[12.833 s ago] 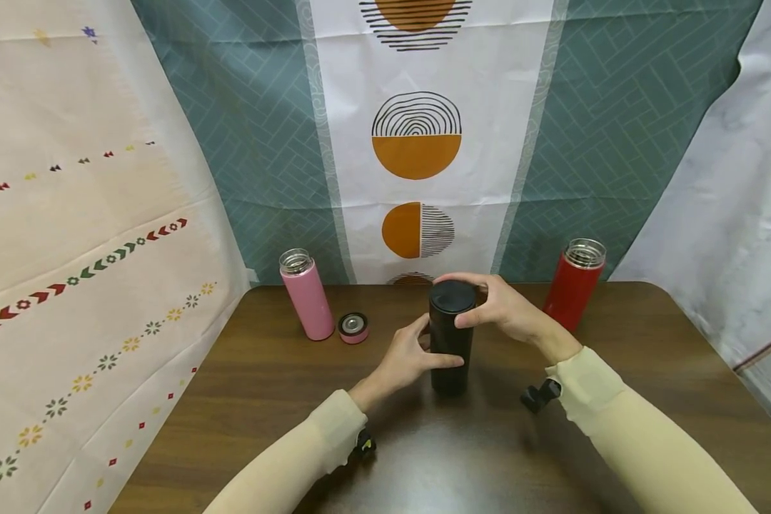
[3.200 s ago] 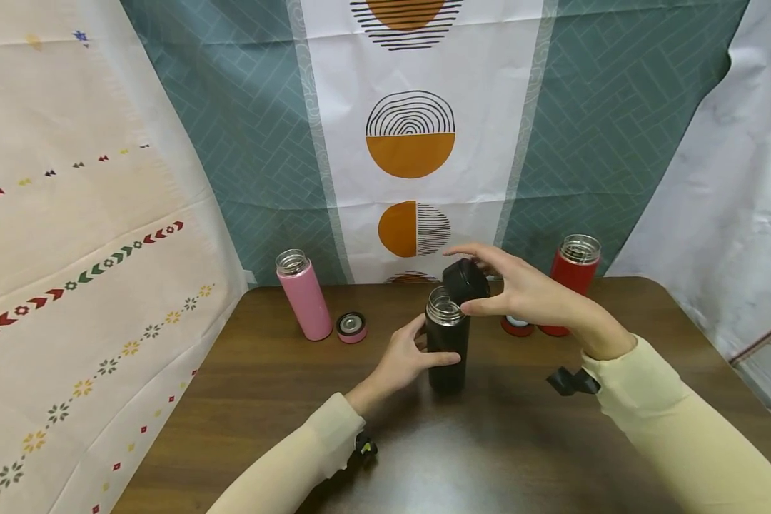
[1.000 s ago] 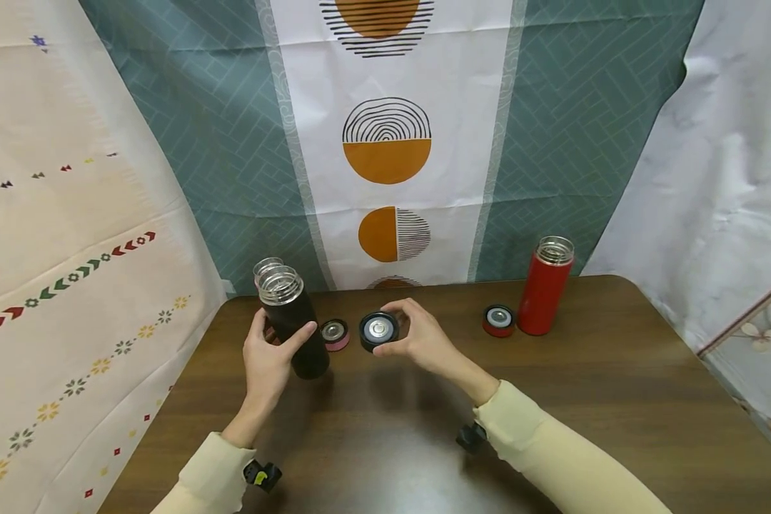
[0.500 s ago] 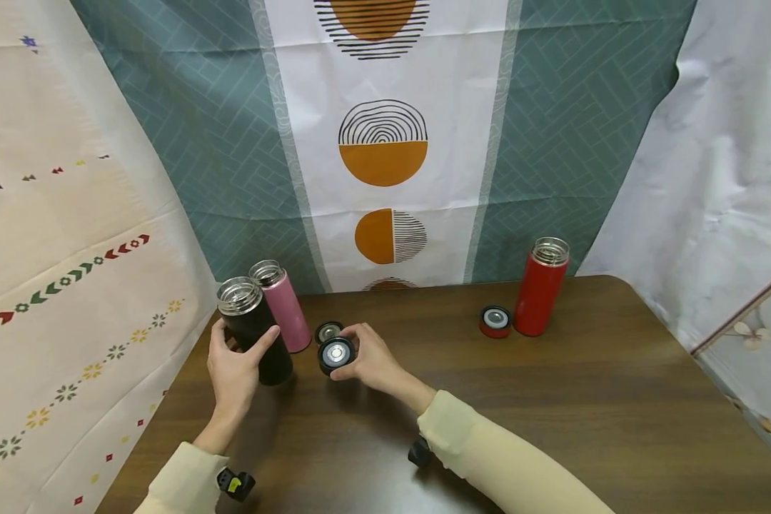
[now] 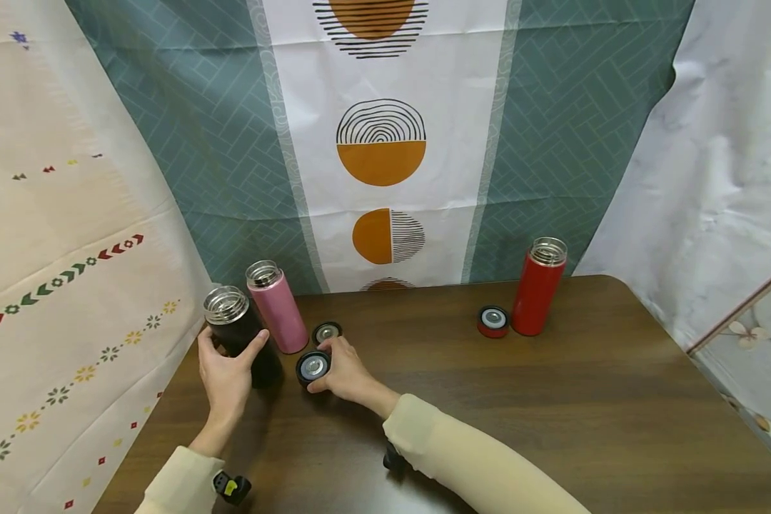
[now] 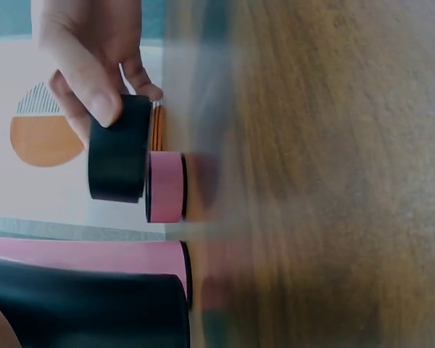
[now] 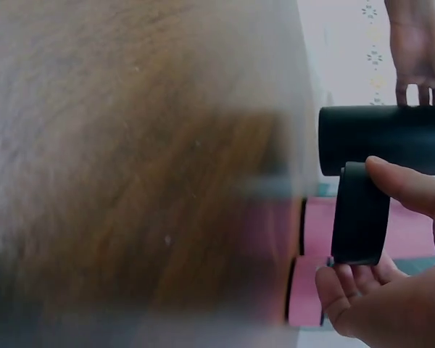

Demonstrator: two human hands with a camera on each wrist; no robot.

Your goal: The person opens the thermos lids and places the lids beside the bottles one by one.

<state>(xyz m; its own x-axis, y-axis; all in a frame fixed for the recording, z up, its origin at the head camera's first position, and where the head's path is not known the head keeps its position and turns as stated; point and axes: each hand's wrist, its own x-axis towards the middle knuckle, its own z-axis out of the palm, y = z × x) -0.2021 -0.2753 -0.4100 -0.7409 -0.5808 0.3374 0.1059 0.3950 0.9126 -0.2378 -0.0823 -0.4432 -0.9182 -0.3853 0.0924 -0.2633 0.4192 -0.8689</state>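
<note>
At the table's left side my left hand grips a black thermos bottle. Its mouth is uncovered, showing a steel rim, and its base is at or close to the tabletop. My right hand pinches the black lid by its side, inner face up, just right of the bottle. In the left wrist view the lid seems slightly above the table. A pink bottle, also uncovered, stands right behind the black one. Behind the black lid lies a pink lid, inner face up, partly covered by my fingers.
Farther right stands an uncovered red bottle, with its red lid inner face up beside its base. The brown wooden table ends at a patterned cloth behind and another cloth on the left.
The black lid was lifted off the black bottle. Both hands then carried bottle and lid left and down, beside the pink pair. Over the last half second both moved slightly farther left and lower.
</note>
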